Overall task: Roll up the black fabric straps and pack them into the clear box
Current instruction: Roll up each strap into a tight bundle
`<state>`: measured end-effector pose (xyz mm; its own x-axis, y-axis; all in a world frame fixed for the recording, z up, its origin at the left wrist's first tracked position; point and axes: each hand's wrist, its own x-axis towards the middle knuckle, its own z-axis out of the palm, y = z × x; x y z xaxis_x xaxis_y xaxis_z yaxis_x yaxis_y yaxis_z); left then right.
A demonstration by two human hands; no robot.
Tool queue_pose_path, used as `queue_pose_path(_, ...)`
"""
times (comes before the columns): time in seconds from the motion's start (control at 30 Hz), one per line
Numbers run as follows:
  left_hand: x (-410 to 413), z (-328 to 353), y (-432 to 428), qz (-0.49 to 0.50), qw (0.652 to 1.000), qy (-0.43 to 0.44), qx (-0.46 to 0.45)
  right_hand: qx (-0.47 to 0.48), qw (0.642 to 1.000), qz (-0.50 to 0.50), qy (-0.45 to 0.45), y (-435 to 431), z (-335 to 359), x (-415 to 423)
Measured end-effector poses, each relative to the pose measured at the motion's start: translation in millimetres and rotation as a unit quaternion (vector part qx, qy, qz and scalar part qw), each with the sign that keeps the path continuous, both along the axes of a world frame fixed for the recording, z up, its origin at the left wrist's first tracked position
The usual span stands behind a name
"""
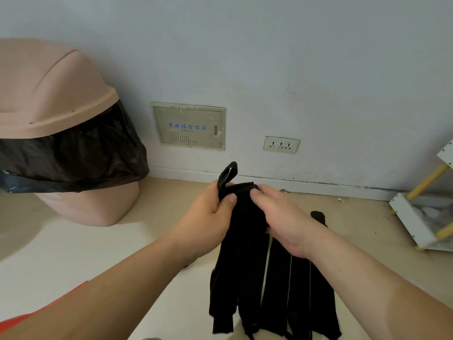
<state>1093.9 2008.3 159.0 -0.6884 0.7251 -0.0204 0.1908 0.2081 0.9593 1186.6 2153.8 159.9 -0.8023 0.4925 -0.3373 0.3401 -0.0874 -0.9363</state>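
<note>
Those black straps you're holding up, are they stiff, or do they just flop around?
Probably floppy: the black straps hang limp below both hands and one end curls into a loose loop. They look light, since the left hand and right hand hold them by a fingertip pinch.

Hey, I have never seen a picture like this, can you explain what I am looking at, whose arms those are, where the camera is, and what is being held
There is one picture, taken by a camera worn on a person's head, looking forward and down, so the two bare arms are that person's own. The left hand and right hand both have a grip on the top of a bunch of black straps, which hang down toward the pale floor. One strap end sticks up as a loop. Behind stand a pink bin with a black bag, a wall panel, a socket and a white shelf. No clear box is in view.
</note>
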Motion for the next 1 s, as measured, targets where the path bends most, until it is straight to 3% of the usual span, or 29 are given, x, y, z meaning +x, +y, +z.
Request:
queue_pose_path(0.27, 0, 11, -1, 0.058, 0.997, 0.016, 0.042, 0.006, 1.000, -0.001, 0.024, -13, 7, -4)
queue_pose_path(0.53, 11, 6, -5, 0.018, 1.000, 0.010, 0.019, 0.018, 1.000, 0.017, -0.014, -21, 0, 4)
queue_pose_path(0.77, 7, 10, -4, 0.008, 0.999, 0.006, 0.047, -0.006, 0.999, -0.034, 0.014, -17, 2, 5)
queue_pose_path(1.0, -2, 7, -3, 0.001, 0.996, 0.060, 0.060, 0.001, 0.998, -0.052, 0.038, -18, 4, 2)
